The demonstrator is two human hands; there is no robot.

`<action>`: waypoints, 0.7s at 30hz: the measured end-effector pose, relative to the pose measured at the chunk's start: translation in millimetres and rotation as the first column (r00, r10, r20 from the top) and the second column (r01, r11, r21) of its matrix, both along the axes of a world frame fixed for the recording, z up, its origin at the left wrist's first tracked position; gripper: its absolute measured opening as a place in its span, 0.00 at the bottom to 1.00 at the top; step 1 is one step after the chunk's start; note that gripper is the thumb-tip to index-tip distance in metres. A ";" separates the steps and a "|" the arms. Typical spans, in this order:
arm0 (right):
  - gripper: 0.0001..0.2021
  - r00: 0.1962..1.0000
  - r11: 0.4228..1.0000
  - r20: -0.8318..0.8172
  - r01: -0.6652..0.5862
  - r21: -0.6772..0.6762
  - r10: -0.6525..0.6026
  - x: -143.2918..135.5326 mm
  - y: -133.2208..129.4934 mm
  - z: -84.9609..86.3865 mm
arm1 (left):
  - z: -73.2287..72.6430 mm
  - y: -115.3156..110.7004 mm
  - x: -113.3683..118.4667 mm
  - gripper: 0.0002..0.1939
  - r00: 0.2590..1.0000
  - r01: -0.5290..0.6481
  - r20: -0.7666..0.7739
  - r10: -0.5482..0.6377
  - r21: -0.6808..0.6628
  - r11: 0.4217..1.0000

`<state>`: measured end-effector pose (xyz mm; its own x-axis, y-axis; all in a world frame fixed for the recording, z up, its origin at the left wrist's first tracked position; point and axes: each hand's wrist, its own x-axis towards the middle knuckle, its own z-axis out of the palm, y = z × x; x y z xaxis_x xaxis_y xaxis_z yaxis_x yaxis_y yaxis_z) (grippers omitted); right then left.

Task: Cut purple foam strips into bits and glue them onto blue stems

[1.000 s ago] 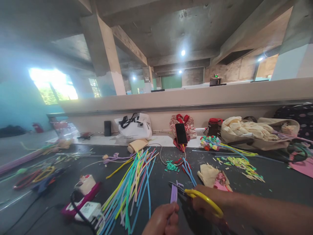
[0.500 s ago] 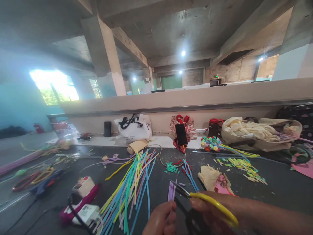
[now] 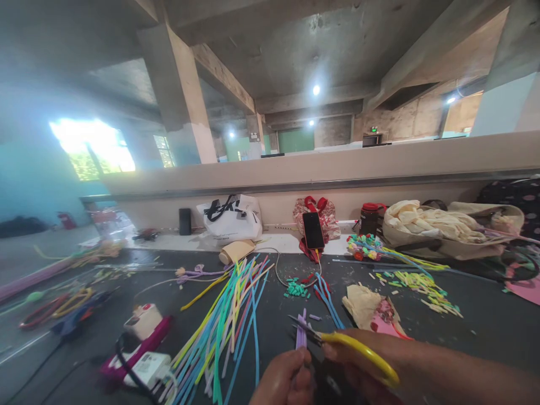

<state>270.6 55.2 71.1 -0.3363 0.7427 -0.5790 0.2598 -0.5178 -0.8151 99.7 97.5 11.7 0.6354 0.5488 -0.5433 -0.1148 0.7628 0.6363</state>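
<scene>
Closely bunched, slim, lilac sticks (image 3: pixel 301 336), left grip (image 3: pixel 284 376) holding them, right grip (image 3: pixel 353 361) holding yellow-handled scissors (image 3: pixel 356 344)

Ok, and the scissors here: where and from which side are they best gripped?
Probably by the yellow handle, coming from the right, as the right hand holds the scissors now. The curved handle lies on that side, while the blades point left and slightly away, across the purple sticks held in the left hand.
</scene>
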 end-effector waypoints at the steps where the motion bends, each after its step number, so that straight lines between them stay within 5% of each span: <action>1: 0.14 0.998 0.999 0.059 -0.001 -0.051 0.004 -0.2 2.5 -2.0 | 3.5 -0.5 -0.2 0.10 1.000 0.006 -0.003 -0.006 -0.003 1.000; 12: 0.09 0.941 0.999 0.335 -0.032 -0.041 0.044 -14.6 5.8 14.4 | 9.5 -3.1 -3.7 0.08 1.000 -0.003 -0.016 0.003 -0.023 1.000; 18: 0.10 0.935 0.995 0.342 -0.095 -0.016 0.095 -4.5 12.8 2.9 | 9.9 -2.2 -3.8 0.08 0.999 -0.018 -0.033 0.017 -0.023 1.000; 21: 0.17 0.979 0.995 0.185 -0.094 0.043 0.084 8.0 8.8 1.5 | 9.0 -2.5 -4.2 0.10 0.998 -0.043 -0.052 0.042 -0.016 0.999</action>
<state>278.6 64.0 72.6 -0.2940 0.7450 -0.5988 0.4502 -0.4447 -0.7743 95.5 95.0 20.7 0.5826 0.5651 -0.5842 -0.1147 0.7687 0.6292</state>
